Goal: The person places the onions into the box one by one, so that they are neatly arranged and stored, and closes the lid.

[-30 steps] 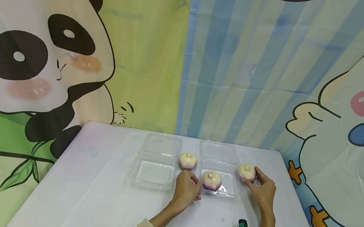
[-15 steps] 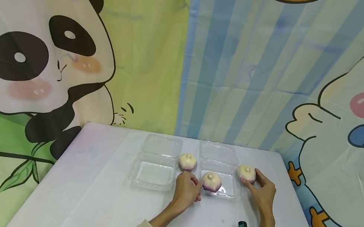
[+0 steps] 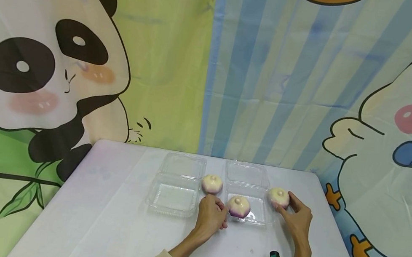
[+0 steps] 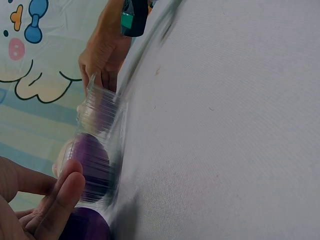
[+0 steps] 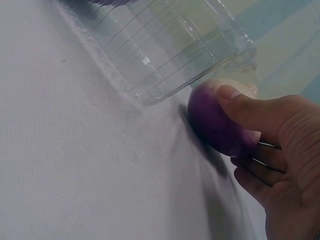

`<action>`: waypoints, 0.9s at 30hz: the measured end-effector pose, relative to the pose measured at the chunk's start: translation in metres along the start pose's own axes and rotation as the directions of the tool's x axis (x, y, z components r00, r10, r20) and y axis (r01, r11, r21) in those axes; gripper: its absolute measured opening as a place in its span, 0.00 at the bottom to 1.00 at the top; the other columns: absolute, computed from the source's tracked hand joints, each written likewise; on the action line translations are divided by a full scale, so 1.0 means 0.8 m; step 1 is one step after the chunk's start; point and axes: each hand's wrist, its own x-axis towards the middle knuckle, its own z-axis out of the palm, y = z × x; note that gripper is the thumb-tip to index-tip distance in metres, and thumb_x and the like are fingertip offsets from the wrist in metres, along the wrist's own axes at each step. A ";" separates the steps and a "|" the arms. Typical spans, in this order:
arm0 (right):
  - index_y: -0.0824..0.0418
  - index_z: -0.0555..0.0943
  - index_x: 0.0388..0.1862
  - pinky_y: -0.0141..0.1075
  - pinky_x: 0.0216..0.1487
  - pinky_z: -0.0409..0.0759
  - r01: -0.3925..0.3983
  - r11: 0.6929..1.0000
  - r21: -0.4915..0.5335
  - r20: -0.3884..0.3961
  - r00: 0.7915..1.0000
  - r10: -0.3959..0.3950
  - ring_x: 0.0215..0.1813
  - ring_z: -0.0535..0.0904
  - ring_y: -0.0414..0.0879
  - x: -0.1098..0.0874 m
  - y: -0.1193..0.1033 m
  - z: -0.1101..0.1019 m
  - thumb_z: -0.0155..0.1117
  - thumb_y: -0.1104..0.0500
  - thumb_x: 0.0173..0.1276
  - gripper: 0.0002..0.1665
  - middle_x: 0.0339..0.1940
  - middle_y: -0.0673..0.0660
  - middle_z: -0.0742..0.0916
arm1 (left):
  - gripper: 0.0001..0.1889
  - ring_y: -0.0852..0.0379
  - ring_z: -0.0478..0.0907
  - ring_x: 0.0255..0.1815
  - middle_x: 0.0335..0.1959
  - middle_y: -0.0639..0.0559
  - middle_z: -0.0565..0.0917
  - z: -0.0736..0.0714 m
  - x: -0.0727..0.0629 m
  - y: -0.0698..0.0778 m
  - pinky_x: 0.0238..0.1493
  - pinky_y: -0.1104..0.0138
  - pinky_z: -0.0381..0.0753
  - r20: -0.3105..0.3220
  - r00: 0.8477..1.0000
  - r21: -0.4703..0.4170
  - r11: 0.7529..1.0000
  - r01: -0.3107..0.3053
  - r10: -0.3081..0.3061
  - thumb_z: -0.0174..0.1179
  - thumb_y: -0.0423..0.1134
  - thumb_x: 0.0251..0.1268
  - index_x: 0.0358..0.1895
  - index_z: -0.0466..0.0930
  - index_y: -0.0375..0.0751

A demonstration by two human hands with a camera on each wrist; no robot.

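Observation:
Each of the several round, knob-topped balls is cream above and purple below, resembling an onion. On the right, my right hand (image 3: 296, 217) grips one ball (image 3: 279, 197) between thumb and fingers, close beside the right clear plastic clamshell box (image 3: 258, 204). In the right wrist view the thumb lies over the cream side of this held ball (image 5: 215, 120). Inside the right box sits a second ball (image 3: 239, 207). My left hand (image 3: 211, 216) has its fingers bent at that box's front left edge, pinching the rim. A third ball (image 3: 212, 184) stands beyond this hand, between the boxes.
A second clear clamshell box (image 3: 171, 209) lies with its lid folded back on the left, holding nothing. Both boxes stand on a white-covered table (image 3: 104, 218). A cartoon-printed curtain (image 3: 259, 66) hangs right behind the table's back edge.

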 end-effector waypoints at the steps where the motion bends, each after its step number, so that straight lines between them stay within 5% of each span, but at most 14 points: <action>1: 0.61 0.72 0.83 0.68 0.83 0.69 0.000 1.000 0.001 -0.002 1.000 0.000 0.80 0.74 0.72 0.000 0.000 0.000 0.83 0.50 0.68 0.49 0.80 0.67 0.78 | 0.09 0.58 0.81 0.07 0.11 0.51 0.83 0.000 0.000 0.000 0.10 0.67 0.82 -0.001 1.000 0.000 1.000 0.002 -0.002 0.61 0.23 0.64 0.26 0.83 0.35; 27: 0.63 0.71 0.83 0.62 0.83 0.71 -0.032 0.997 0.067 -0.011 0.999 0.032 0.80 0.75 0.68 0.000 0.006 0.003 0.83 0.52 0.69 0.49 0.80 0.68 0.78 | 0.08 0.59 0.81 0.07 0.13 0.48 0.85 0.000 0.001 0.002 0.11 0.65 0.84 0.012 1.000 0.000 1.000 0.022 -0.022 0.62 0.25 0.66 0.27 0.83 0.35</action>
